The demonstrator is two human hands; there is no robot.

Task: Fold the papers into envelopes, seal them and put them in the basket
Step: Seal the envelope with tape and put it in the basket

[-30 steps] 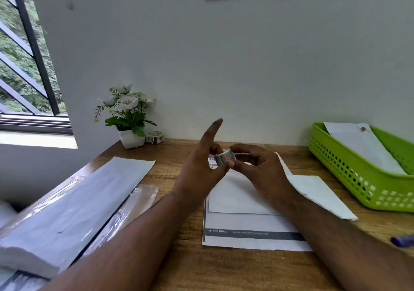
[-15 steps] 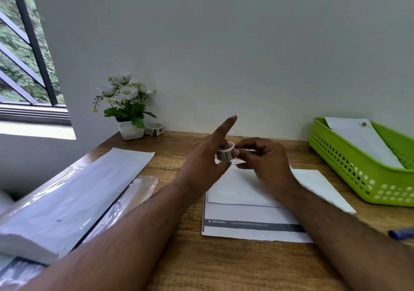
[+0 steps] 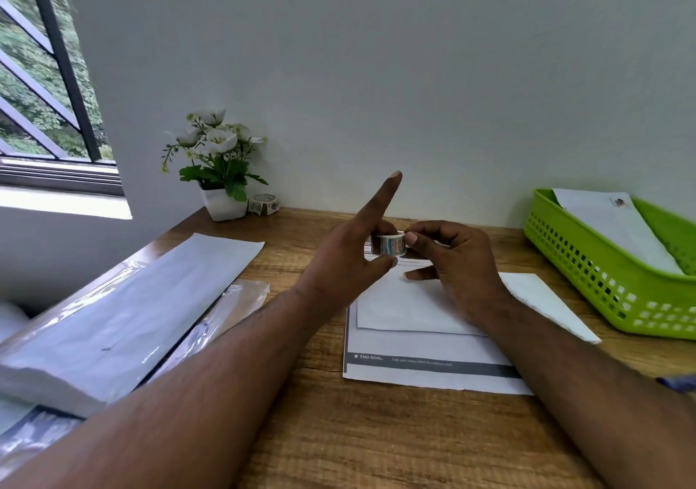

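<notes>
A small patterned sticker roll (image 3: pixel 390 244) is held above the desk between both hands. My left hand (image 3: pixel 350 259) pinches it with thumb and a finger, the index finger pointing up. My right hand (image 3: pixel 452 262) pinches the roll's right edge with thumb and fingertips. Below them lies a folded white envelope (image 3: pixel 410 307) on a printed instruction sheet (image 3: pixel 422 372). A green basket (image 3: pixel 587 262) at the right holds a sealed white envelope (image 3: pixel 617 232).
A stack of white papers (image 3: pixel 124 311) on plastic wrap lies at the left. A potted white flower (image 3: pixel 218 172) and a second sticker roll (image 3: pixel 264 203) stand by the wall. A blue pen (image 3: pixel 678 382) shows at the right edge.
Both hands stay together on the sticker roll and have turned it slightly. My left index finger has risen and points higher.
</notes>
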